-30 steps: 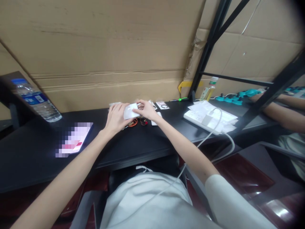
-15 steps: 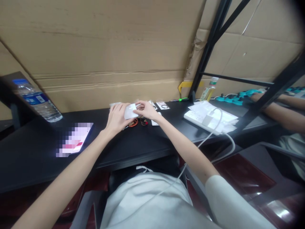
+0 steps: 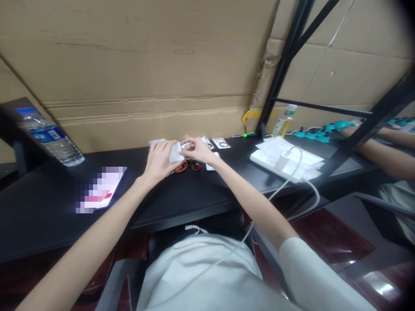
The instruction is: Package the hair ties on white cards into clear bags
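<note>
Over the black table, my left hand [image 3: 159,159] is closed around a small white packet [image 3: 175,153], which looks like a paper or plastic pouch. My right hand [image 3: 198,150] pinches at the packet's right side with thumb and fingers; whether something else sits in the pinch is too small to make out. Orange cords [image 3: 181,167] and a dark cord with a red piece [image 3: 196,165] lie on the table just below the hands. Beside my right wrist is a white flat item [image 3: 212,163], partly covered. Behind it lies a card with a black ring-shaped cord [image 3: 221,143].
A lit phone [image 3: 103,188] and a water bottle [image 3: 53,138] are on the left. To the right, a white power strip [image 3: 272,165] bears papers and a cable. A black rack post [image 3: 282,65] rises near a bottle of yellow liquid [image 3: 284,123]. Another person's arm [image 3: 379,149] is at far right.
The white packet has turned slightly and looks more crumpled between my hands. My right fingers have shifted a little left and down along it. Everything else stays put.
</note>
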### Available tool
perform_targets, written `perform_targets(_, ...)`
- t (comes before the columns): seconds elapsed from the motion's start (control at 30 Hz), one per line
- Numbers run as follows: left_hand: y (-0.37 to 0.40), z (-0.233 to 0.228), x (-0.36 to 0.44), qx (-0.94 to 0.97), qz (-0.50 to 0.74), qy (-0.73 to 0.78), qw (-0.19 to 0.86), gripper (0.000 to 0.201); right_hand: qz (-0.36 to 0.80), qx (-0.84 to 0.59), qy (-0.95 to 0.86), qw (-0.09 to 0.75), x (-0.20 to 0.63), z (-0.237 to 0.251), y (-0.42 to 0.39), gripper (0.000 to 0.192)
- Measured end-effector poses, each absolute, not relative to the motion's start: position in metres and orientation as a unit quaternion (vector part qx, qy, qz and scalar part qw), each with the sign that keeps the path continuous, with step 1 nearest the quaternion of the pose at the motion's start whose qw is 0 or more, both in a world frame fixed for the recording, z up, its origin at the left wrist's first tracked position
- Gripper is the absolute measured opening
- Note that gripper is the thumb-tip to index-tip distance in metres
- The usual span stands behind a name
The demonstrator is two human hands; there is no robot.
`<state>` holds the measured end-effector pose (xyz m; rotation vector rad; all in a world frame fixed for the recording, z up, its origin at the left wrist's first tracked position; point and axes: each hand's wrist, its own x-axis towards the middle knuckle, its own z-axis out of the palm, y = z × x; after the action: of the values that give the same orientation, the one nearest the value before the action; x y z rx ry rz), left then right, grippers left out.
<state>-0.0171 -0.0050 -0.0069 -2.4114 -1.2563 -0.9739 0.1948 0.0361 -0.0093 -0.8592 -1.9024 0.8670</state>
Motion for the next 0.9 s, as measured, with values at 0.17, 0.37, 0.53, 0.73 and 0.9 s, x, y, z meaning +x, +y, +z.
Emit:
perform_targets(0.17,-0.002,-0.009,-0.019,-0.830,-0.340,-0.422,0.128,0.062,0.379,-0.336,-0.746,0.433,0.191,-0.007,0.031,0.031)
perform_targets(0.37,-0.004,-0.009,-0.020,-0.836,-0.347,-0.403,0.133,0.061,0.394,-0.355,-0.737,0.418,0.191,0.000,0.024,0.030)
perform_targets(0.53,-0.004,-0.008,-0.019,-0.837,-0.345,-0.406,0.122,0.061,0.384,-0.356,-0.741,0.421,0.191,0.001,0.025,0.026)
perform_targets(0.73,-0.003,-0.005,-0.019,-0.833,-0.337,-0.419,0.128,0.069,0.419,-0.316,-0.736,0.427,0.199,0.001,0.032,0.017)
perform_targets(0.9,-0.003,-0.003,-0.022,-0.815,-0.355,-0.440,0.129,0.068,0.441,-0.332,-0.707,0.443,0.207,0.005,0.034,0.018)
